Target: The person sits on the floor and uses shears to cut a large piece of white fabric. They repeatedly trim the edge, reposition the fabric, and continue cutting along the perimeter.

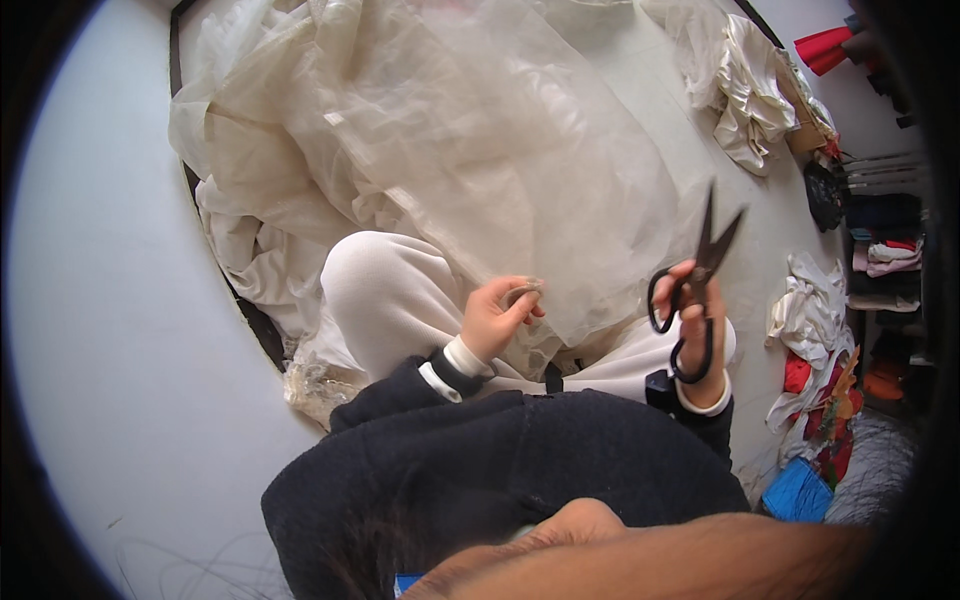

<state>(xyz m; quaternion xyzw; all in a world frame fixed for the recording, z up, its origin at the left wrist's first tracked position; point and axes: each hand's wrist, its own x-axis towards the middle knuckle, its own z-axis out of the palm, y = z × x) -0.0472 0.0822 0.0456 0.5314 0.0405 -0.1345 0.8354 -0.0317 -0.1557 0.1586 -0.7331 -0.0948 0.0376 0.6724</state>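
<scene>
I sit cross-legged in pale trousers (385,285) at a large heap of sheer cream tulle (430,130) spread in front of me. My left hand (500,318) pinches a small translucent bit of material (528,290) over the tulle's near edge, beside my left knee. At the right, my right hand (700,330) grips black-handled scissors (705,266) upright, their dark blades apart and pointing away from me. The blades are clear of my left hand.
Satiny fabric piles (750,95) lie at the back right, near a black bag (824,195). Along the right are white and coloured cloths (805,320), a blue package (797,490) and shelves of folded textiles (885,255). A white wall or board (100,270) fills the left.
</scene>
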